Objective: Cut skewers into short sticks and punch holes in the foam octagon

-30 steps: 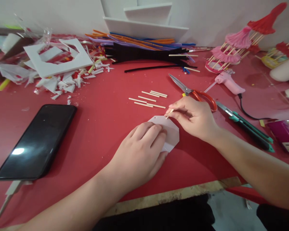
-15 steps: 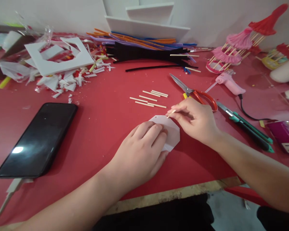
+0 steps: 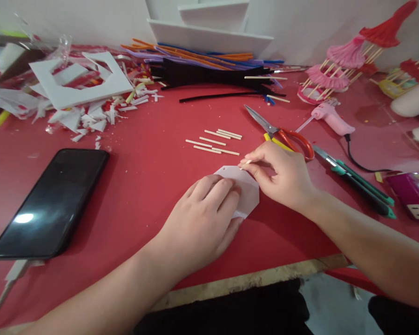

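Note:
A white octagonal board piece (image 3: 248, 194) lies on the red table, partly covered by my left hand (image 3: 209, 209). That hand is closed over it, fingers bent on its surface and thumb by its near edge. My right hand (image 3: 277, 174) pinches a short wooden stick (image 3: 247, 162) between thumb and fingertips at the board's far right corner. Whether the stick's tip enters the board is too small to tell. A small dark hole (image 3: 224, 169) shows near the far left corner. Several short wooden sticks (image 3: 212, 141) lie just beyond the board.
Red-handled scissors (image 3: 265, 122), a pink glue gun (image 3: 331, 118) and a green-black utility knife (image 3: 356, 184) lie to the right. A phone (image 3: 52, 204) is at left, below foam scraps (image 3: 87, 88). Pipe cleaners (image 3: 209, 77) and a pink tiered model (image 3: 345, 60) stand behind.
The view has shifted slightly, moving most things a little left. Both hands keep nearly the same pose, left on the board and right pinching the stick at its corner.

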The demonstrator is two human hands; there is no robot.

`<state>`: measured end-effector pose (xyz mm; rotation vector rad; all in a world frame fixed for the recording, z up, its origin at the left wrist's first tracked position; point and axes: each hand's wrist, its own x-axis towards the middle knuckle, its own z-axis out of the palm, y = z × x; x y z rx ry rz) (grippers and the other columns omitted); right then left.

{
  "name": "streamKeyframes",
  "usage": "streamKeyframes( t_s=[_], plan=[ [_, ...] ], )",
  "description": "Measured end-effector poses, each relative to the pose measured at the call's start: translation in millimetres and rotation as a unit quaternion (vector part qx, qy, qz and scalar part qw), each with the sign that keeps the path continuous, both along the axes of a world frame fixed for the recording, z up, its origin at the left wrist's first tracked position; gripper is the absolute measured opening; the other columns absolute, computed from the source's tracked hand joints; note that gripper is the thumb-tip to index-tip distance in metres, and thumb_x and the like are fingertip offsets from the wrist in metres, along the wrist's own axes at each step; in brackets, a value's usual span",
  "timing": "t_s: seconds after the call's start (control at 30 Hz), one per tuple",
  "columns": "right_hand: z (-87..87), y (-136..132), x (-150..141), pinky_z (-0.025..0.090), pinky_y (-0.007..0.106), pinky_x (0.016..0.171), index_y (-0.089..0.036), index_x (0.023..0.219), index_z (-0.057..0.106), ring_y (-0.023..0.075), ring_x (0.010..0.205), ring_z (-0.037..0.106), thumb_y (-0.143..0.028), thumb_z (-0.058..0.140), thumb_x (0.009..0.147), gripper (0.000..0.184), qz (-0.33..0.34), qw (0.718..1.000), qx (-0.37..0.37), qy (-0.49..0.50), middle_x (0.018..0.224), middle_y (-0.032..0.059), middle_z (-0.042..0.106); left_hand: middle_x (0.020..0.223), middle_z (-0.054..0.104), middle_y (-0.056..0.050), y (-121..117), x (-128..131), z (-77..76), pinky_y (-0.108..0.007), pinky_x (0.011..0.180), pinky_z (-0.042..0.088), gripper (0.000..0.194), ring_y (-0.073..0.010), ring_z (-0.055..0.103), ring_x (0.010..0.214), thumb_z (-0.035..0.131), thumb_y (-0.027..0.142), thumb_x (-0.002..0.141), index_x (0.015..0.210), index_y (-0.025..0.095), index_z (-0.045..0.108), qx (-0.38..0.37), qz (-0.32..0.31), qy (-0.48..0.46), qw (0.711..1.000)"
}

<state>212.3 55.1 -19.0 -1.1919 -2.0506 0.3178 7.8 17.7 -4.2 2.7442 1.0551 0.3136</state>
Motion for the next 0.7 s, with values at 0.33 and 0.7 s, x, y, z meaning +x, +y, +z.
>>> streamKeyframes(
  t_s=[0.33, 0.7],
  plan=[
    [4.9, 2.1, 0.3, 0.058, 0.028, 0.070, -0.024, 0.096, 0.054, 0.0178, 0.085, 0.072, -0.012, 0.056, 0.086, 0.016, 0.022, 0.999, -0.038, -0.014, 0.092, 0.0017, 0.074, 0.115, 0.058, -0.012, -1.1, -0.7, 0.2, -0.049, 0.095, 0.047, 0.034, -0.0309, 0.050, 0.107, 0.046, 0.028, 0.090, 0.118, 0.012, 0.057, -0.006, 0.003, 0.005, 1.000],
    [2.3, 2.0, -0.3, 0.058, 0.025, 0.071, -0.023, 0.087, 0.056, 0.0162, 0.084, 0.071, -0.017, 0.064, 0.083, 0.010, 0.000, 0.999, -0.035, 0.023, 0.087, 0.0004, 0.073, 0.115, 0.058, -0.011, 0.4, -1.1, -1.6, -0.048, 0.094, 0.048, 0.036, -0.0308, 0.050, 0.107, 0.046, 0.031, 0.090, 0.118, 0.011, 0.057, 0.010, -0.003, 0.001, 1.000]
  ],
)
